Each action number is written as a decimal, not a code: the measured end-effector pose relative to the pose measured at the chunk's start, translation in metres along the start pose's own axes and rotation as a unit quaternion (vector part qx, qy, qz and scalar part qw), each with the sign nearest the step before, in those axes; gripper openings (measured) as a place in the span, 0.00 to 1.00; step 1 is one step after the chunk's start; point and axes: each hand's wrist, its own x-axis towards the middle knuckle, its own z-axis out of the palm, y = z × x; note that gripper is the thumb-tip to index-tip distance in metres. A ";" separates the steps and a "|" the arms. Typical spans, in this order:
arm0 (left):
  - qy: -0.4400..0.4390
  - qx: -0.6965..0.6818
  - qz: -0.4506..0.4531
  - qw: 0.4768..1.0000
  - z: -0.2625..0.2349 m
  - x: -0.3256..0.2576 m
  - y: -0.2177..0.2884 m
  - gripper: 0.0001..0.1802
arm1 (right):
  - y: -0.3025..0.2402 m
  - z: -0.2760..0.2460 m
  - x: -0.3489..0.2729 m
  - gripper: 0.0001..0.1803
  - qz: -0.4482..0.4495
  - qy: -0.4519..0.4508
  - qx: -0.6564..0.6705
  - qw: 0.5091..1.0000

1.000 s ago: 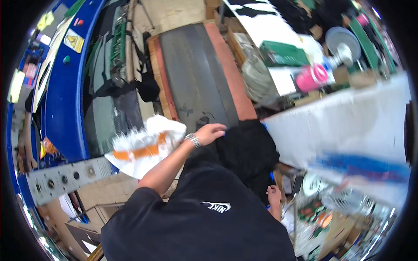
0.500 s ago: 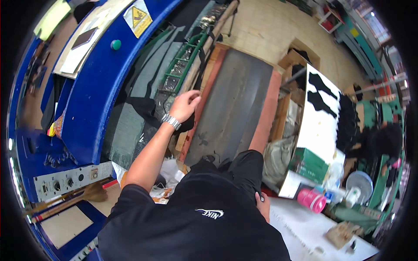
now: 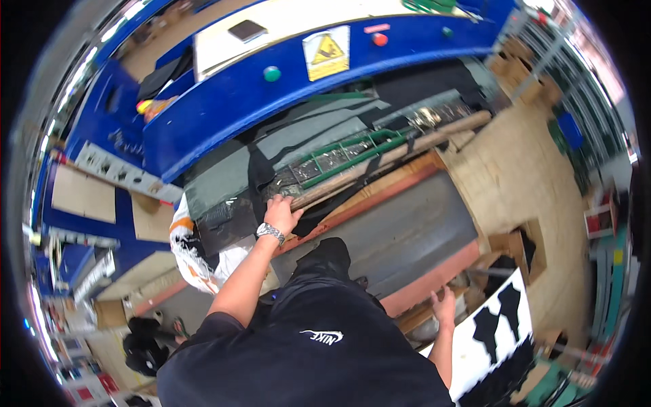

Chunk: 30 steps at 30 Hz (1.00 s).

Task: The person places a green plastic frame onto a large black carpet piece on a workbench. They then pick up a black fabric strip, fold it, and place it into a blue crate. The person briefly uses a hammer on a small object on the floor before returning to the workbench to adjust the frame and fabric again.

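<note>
My left hand [image 3: 281, 216], a metal watch at its wrist, reaches to the near end of a long wooden bar [image 3: 400, 150] along the edge of the machine bed. Its fingers are spread and slightly bent at the bar's end; whether they press on it I cannot tell. Dark cloth [image 3: 259, 171] hangs beside the fingers. Behind the bar lies a green metal frame [image 3: 349, 160] on the grey-green bed [image 3: 220, 169] with black strips. My right hand [image 3: 444, 306] is in the air at my right, fingers apart, holding nothing, near a white board [image 3: 475, 339] with black cut pieces [image 3: 487, 331].
A blue machine beam [image 3: 237, 105] with a warning sign [image 3: 326, 53] and green and red buttons spans the far side. A grey mat [image 3: 400, 227] with reddish edges lies before me. Cardboard boxes [image 3: 536, 247] stand right. Someone in dark clothes [image 3: 144, 349] is at lower left.
My view and body have turned left toward the blue machine. My left hand has come to the wooden bar's end. My right hand has lifted away from my side and opened.
</note>
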 end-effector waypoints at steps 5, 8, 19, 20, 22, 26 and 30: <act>0.040 0.015 -0.119 0.992 0.002 -0.008 0.026 0.29 | -0.077 -0.050 0.163 0.21 -0.257 0.042 -0.020 0.965; 0.065 0.001 -0.133 0.989 0.006 -0.008 0.035 0.29 | -0.164 -0.068 0.219 0.18 -0.326 0.043 0.025 0.944; 0.099 -0.064 -0.154 0.981 0.001 -0.021 0.046 0.24 | -0.370 -0.081 0.336 0.18 -0.540 -0.047 -0.037 0.839; 0.096 -0.080 -0.168 0.978 0.002 -0.020 0.042 0.23 | -0.381 -0.079 0.350 0.18 -0.541 -0.059 -0.045 0.838; 0.099 -0.116 -0.194 0.969 -0.001 -0.015 0.041 0.19 | -0.399 -0.072 0.375 0.18 -0.563 -0.081 -0.034 0.822; 0.091 -0.160 -0.297 0.937 0.001 -0.011 0.043 0.15 | -0.438 -0.049 0.425 0.16 -0.616 -0.111 -0.010 0.780; 0.191 -0.114 -0.377 0.899 -0.009 0.011 0.089 0.19 | -0.475 -0.027 0.461 0.15 -0.662 -0.148 0.017 0.734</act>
